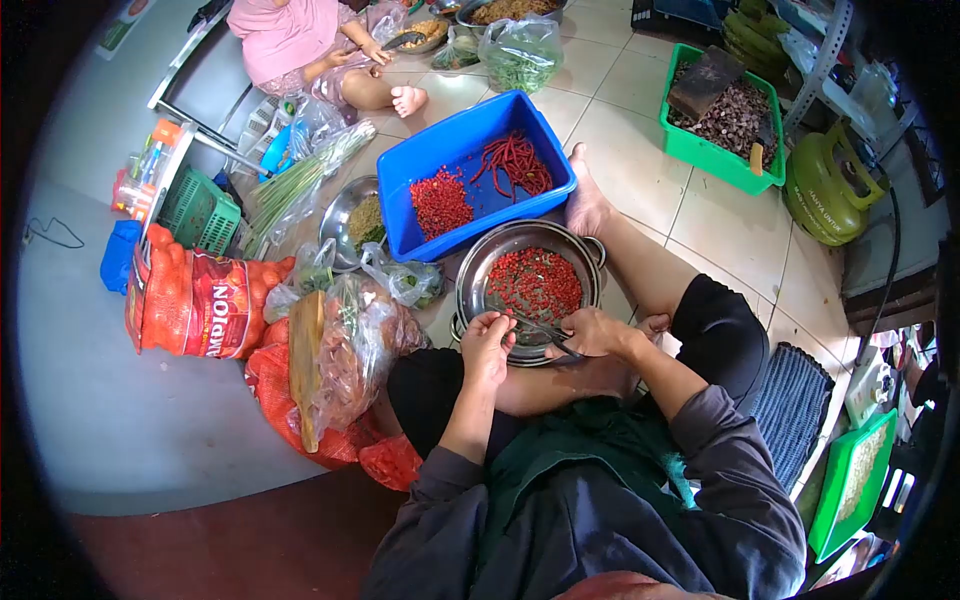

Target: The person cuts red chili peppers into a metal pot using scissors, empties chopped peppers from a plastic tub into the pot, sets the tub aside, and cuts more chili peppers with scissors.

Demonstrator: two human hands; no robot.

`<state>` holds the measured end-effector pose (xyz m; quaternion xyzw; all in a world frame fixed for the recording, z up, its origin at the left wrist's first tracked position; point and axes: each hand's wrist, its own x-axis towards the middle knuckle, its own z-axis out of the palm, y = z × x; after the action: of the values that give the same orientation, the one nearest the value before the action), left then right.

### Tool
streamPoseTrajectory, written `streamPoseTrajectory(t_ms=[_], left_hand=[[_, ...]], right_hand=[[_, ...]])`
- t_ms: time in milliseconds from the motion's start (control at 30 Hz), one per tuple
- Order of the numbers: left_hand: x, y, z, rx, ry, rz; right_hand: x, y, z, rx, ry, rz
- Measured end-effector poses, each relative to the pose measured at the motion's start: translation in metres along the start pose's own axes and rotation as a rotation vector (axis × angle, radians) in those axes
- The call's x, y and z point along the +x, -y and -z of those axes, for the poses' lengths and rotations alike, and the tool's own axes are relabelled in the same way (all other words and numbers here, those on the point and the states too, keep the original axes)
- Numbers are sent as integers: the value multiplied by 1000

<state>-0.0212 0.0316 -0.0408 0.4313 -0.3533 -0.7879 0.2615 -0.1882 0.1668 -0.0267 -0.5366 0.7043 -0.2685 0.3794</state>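
My right hand (pixel 592 332) is closed round a pair of scissors (pixel 538 325), whose blades point left over the near rim of a steel pot (pixel 468 275). Close to the blade tips, the fingers of my left hand (pixel 486 345) are pinched together; whatever they hold is too small to make out. Cut red chili pieces (pixel 535 280) cover the pot's bottom. Just beyond it stands a blue tub (pixel 400 190), touching or nearly touching the pot. Inside the tub, chopped chilies (pixel 440 205) lie on the left and long whole red chilies (pixel 515 165) on the right.
At left are a red mesh sack (pixel 215 305), a wooden board (pixel 305 370), plastic bags and a steel bowl (pixel 345 215). Another person (pixel 290 45) sits at the back left. A green crate (pixel 725 170) and a green gas cylinder (pixel 825 190) stand at right.
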Motion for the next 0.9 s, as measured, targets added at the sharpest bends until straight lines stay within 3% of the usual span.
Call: streamPoseTrajectory(t_ms=[267,367,633,900], left_hand=[[4,-2,5,-31,-17,-2],[4,-3,5,-17,-14,-24],[2,1,-1,72,-12,-46],[6,-4,-2,8,-44,-43]], right_hand=[[3,-7,-2,50,-16,-1],[0,11,7,14,99,-148],[5,-8,-4,2,25,-14],[2,8,8,30,49,-91]])
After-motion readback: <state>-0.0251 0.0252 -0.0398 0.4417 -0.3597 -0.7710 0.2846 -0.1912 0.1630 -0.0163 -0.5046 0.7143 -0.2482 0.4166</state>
